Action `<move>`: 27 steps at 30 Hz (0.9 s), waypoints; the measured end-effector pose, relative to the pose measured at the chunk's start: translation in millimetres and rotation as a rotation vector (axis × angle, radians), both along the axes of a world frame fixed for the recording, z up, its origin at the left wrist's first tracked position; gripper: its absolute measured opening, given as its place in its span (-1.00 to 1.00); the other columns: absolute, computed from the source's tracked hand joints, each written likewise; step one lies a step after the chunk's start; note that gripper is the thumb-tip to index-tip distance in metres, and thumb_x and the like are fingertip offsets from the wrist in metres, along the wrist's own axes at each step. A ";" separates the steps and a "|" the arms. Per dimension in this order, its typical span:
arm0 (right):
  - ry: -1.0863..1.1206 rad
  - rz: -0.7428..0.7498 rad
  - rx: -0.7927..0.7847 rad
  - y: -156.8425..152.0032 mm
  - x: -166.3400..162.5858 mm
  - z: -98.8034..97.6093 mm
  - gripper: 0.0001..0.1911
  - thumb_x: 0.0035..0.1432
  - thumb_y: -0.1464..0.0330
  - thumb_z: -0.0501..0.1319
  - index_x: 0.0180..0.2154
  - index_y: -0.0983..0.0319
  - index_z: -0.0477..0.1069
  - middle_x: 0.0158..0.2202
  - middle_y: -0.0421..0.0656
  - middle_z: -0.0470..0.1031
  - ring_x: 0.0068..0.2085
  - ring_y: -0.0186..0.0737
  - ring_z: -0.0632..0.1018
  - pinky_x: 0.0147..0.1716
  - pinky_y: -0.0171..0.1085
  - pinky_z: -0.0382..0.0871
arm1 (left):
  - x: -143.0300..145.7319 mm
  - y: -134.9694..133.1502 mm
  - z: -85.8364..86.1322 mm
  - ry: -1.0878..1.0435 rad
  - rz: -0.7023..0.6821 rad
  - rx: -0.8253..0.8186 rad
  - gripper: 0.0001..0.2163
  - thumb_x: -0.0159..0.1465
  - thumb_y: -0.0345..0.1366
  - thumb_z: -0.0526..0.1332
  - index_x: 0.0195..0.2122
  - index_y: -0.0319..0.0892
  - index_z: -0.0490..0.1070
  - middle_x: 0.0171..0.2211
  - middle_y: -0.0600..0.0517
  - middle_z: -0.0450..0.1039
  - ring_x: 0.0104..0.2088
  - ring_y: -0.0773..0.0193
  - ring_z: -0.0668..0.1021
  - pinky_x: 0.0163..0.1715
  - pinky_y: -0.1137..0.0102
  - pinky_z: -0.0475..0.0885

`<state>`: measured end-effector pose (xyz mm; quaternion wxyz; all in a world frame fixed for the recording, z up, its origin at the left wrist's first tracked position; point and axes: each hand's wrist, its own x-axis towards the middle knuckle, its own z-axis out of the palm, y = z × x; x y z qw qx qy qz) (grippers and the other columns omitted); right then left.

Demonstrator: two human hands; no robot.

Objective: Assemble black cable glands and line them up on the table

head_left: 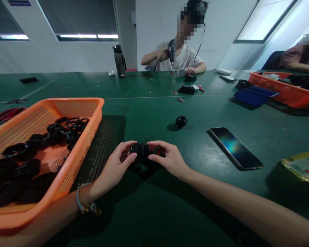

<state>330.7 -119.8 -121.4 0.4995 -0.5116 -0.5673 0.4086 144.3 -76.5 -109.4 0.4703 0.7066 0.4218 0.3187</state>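
Note:
Between my two hands a black plastic fitting [141, 150], a short cylinder with a raised collar, lies sideways just above the green table. The fingers and thumb of my left hand [122, 157] grip its left end. My right hand [170, 157] pinches the right end, and those fingertips partly hide it. Beyond my hands, a rounded black piece with a hole in it [181, 121] sits alone on the table. To the left, an orange basket [99, 113] holds several black rings and fittings [56, 132]; my left forearm passes along its near side.
A phone [235, 148] and a yellow-edged package [302, 164] lie to my right. Farther off are a blue tray [254, 95], another orange basket [285, 91], a dark bottle [119, 61] and black parts [186, 89]. Across the table a person holds a power drill [171, 50]; another person sits at far right.

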 end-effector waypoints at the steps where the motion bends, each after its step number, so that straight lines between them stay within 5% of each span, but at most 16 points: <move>1: 0.007 0.001 -0.001 -0.2 0.0 0.2 -0.68 -0.10 0.41 0.32 -0.20 0.20 0.48 -0.27 -0.18 0.52 -0.24 -0.24 0.51 -0.23 -0.21 0.36 | 0.0 0.0 0.1 -0.003 0.000 0.000 -0.62 0.11 -0.17 0.13 -0.07 -0.20 0.34 -0.22 -0.03 0.37 -0.33 0.26 0.47 -0.32 0.37 0.44; 27: 0.012 -0.003 -0.051 0.4 -0.8 0.7 -0.70 -0.08 0.37 0.33 -0.21 0.21 0.50 -0.27 -0.15 0.56 -0.26 -0.23 0.54 -0.26 -0.21 0.39 | 0.1 -0.7 1.2 -0.013 -0.007 0.002 -0.64 0.12 -0.19 0.13 -0.07 -0.22 0.33 -0.19 -0.06 0.39 -0.27 0.22 0.49 -0.26 0.32 0.45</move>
